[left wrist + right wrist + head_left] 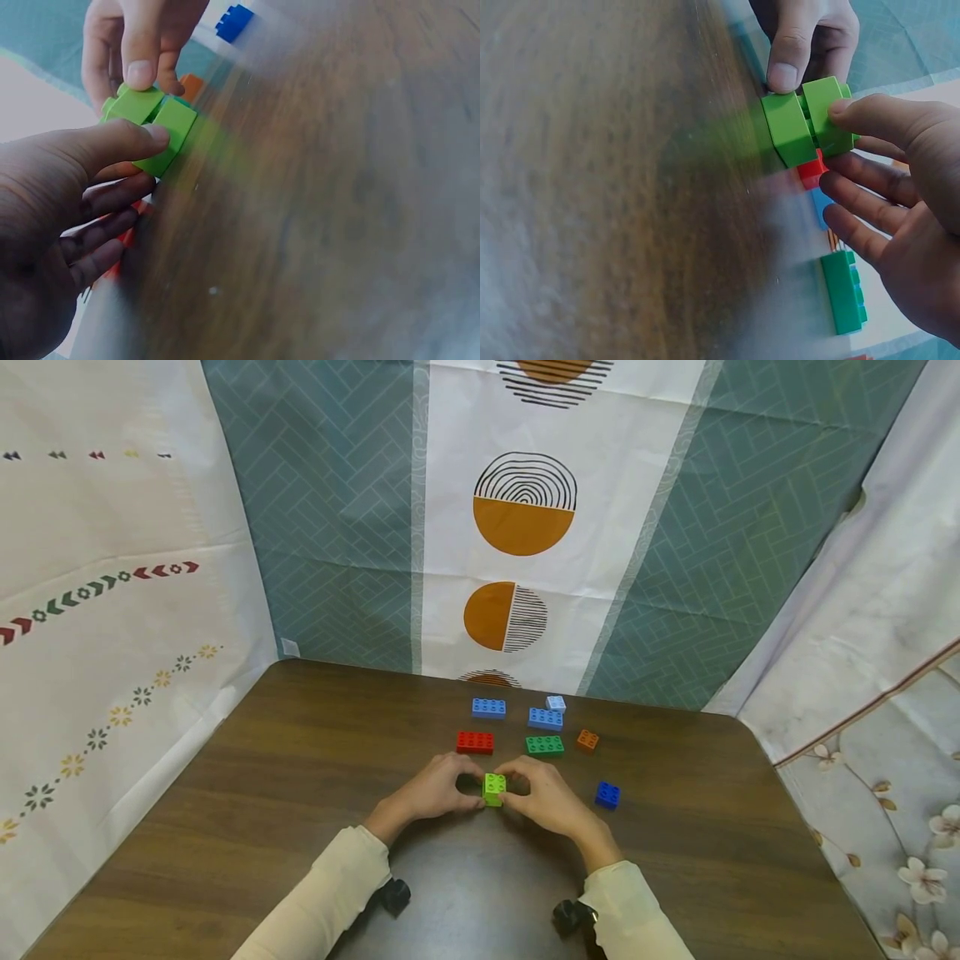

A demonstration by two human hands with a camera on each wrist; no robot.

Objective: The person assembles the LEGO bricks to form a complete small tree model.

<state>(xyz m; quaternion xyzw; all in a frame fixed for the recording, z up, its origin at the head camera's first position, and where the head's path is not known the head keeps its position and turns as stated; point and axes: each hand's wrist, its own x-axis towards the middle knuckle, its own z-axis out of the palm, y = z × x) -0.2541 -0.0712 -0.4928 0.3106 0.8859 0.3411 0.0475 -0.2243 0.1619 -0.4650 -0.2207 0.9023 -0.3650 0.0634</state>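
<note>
Two lime green toy bricks stand one over the other near the middle of the table, with a narrow tilted gap between them. My left hand (435,789) pinches the lower lime brick (787,131) from the left, thumb on its near side. From the right, my right hand (551,797) pinches the upper lime brick (821,91), whose studs point up. Both thumbs show in the wrist views; the fingertips behind the bricks are partly hidden. Just beyond the hands lie a red brick (475,742) and a green brick (544,745).
Farther back on the brown table (225,810) are two blue bricks (489,708) (545,718) and a small pale brick (556,703). An orange brick (588,740) and a dark blue brick (607,795) lie to the right. Patterned cloths hang behind and at both sides.
</note>
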